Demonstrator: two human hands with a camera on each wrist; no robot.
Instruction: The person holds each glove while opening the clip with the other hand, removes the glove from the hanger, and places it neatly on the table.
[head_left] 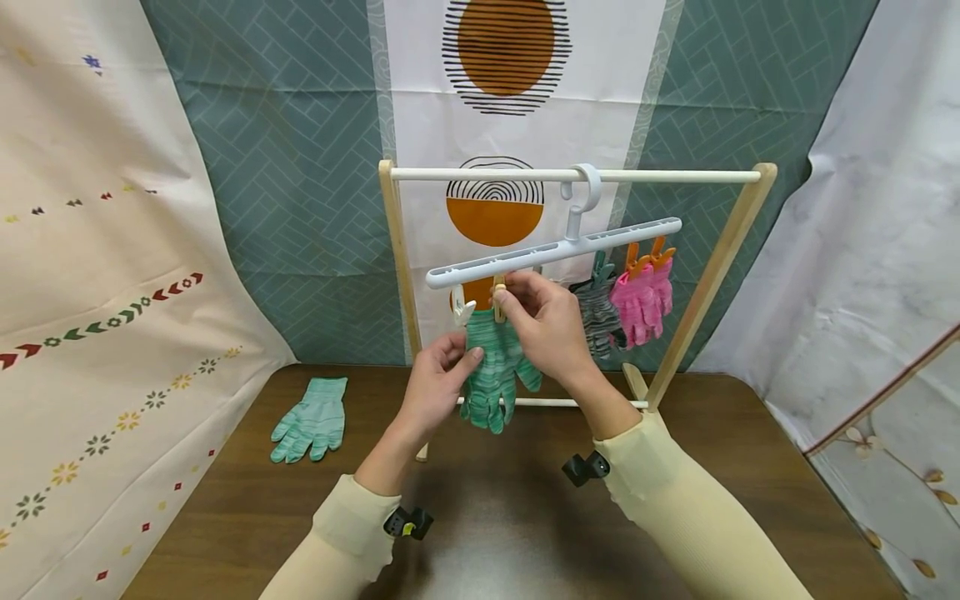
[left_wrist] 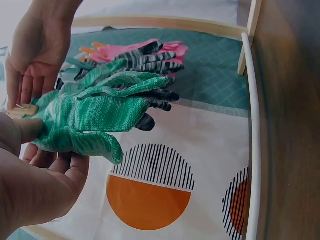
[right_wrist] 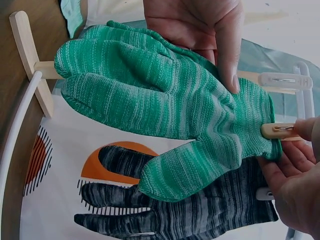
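A green striped glove (head_left: 491, 367) hangs fingers down below the left part of a pale grey hanger (head_left: 555, 250). My left hand (head_left: 442, 375) pinches its side between thumb and fingers. With thumb and fingertips my right hand (head_left: 551, 325) grips a light wooden clothespin (head_left: 499, 302), whose tip is over the glove's cuff in the right wrist view. Just left of it a white clothespin (head_left: 462, 308) hangs from the hanger. Further right, grey-black striped gloves (head_left: 597, 312) and pink gloves (head_left: 643, 304) hang from green and orange clothespins.
The hanger hooks over the white top bar (head_left: 480, 174) of a wooden rack and tilts down to the left. Another green glove (head_left: 313, 421) lies flat on the brown table (head_left: 480, 533), left of the rack. Patterned cloth (head_left: 315, 167) hangs behind and at both sides.
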